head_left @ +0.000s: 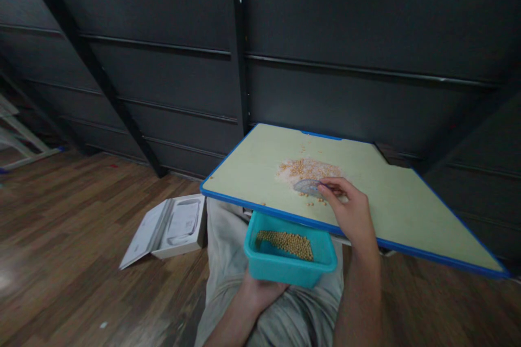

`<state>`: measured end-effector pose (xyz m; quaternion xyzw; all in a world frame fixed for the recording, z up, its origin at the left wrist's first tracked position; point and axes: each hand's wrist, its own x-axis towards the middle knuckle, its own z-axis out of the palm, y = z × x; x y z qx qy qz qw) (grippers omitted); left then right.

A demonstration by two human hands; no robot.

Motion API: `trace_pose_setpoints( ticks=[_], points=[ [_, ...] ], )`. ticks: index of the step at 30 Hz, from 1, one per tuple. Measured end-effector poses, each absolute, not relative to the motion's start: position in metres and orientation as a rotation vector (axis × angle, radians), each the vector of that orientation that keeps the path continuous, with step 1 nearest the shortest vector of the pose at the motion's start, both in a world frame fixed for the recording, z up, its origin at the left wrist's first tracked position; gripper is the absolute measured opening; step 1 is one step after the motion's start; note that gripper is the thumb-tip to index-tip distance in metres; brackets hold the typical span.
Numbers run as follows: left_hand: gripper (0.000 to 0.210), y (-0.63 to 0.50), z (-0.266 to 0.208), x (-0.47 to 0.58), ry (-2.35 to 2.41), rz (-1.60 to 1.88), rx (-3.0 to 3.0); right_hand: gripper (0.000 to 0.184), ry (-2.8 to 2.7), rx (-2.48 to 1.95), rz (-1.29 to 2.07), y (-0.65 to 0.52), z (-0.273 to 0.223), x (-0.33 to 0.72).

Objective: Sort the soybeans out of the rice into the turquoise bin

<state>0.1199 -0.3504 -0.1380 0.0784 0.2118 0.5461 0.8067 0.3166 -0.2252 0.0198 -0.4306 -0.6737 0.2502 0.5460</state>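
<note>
My left hand [262,290] supports a teal plastic container [280,274] from below; its fingers are hidden under the base. Inside lie many round, pale tan beans [291,244]. The container sits just under the table's near edge, above my lap. Between thumb and fingers of my right hand [345,200] is a clear, curved plastic piece [307,187], perhaps a small lid or scraper. It rests low against the near side of a pile of white grains mixed with tan beans [311,167]. A few loose beans [311,204] lie nearer me.
The small folding table [244,168] has a pale yellow top and blue edging. Behind it rises a dark panelled wall [171,76]. An open white box [181,227] stands on the wooden floor [89,217] at left. White metal legs [28,146] show farther left.
</note>
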Motion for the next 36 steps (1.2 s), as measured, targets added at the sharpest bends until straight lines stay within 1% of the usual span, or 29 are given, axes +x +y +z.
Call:
trace_pose_setpoints(
  ticks=[5,9,15,20,25,30,36],
  points=[
    [0.043,-0.352,-0.136,0.119,0.439,1.175,0.136,0.021,-1.582,-1.017,0.625,-0.225,0.021,0.316],
    [0.036,-0.35,-0.139,0.119,0.438,1.17,0.17,0.021,-1.595,-1.012,0.648,-0.227,0.022,0.316],
    [0.035,-0.35,-0.13,0.121,0.473,1.168,0.182,0.021,-1.628,-0.996,0.681,-0.229,0.022,0.317],
    [0.048,-0.35,-0.117,0.123,0.466,1.163,0.146,0.02,-1.646,-0.972,0.725,-0.23,0.024,0.315],
    [0.044,-0.349,-0.113,0.124,0.44,1.157,0.162,0.016,-1.705,-0.95,0.793,-0.236,0.028,0.314],
    [0.051,-0.35,-0.108,0.125,0.443,1.188,0.158,0.014,-1.765,-0.929,0.866,-0.24,0.029,0.316],
    [0.057,-0.349,-0.102,0.127,0.504,1.18,0.149,0.014,-1.794,-0.932,0.834,-0.241,0.028,0.318]
  ],
)
